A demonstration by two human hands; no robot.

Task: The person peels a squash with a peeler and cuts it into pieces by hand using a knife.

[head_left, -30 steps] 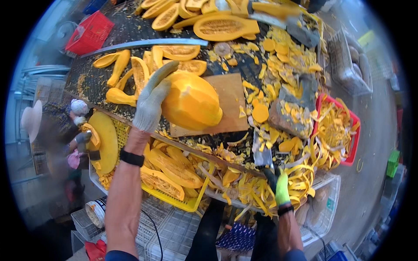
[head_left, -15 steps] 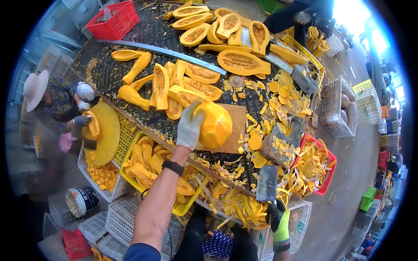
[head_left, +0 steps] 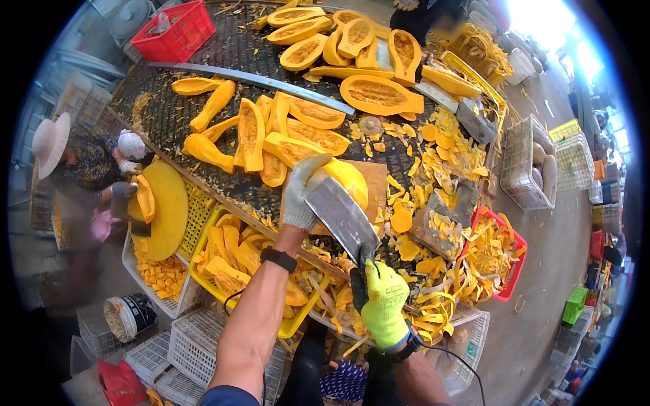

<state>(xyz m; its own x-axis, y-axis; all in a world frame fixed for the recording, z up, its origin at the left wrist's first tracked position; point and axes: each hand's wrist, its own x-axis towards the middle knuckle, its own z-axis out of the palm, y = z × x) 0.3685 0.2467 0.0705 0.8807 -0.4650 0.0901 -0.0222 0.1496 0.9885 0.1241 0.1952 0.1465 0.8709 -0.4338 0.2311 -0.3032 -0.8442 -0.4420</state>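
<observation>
Pumpkin (head_left: 353,181), one, gripped by the left hand (head_left: 302,194), right hand (head_left: 382,299) clenching one cleaver (head_left: 341,218) beside it

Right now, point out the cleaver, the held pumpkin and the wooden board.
Cleaver (head_left: 343,216), head view: middle of the blade.
Pumpkin (head_left: 351,181), head view: bright surface above the blade.
Wooden board (head_left: 378,187), head view: bare strip right of the pumpkin.

My gloved left hand (head_left: 303,193) braces the peeled pumpkin (head_left: 353,180) on the board (head_left: 378,192); my right hand (head_left: 383,303) grips a cleaver (head_left: 342,218) slanting before it.
</observation>
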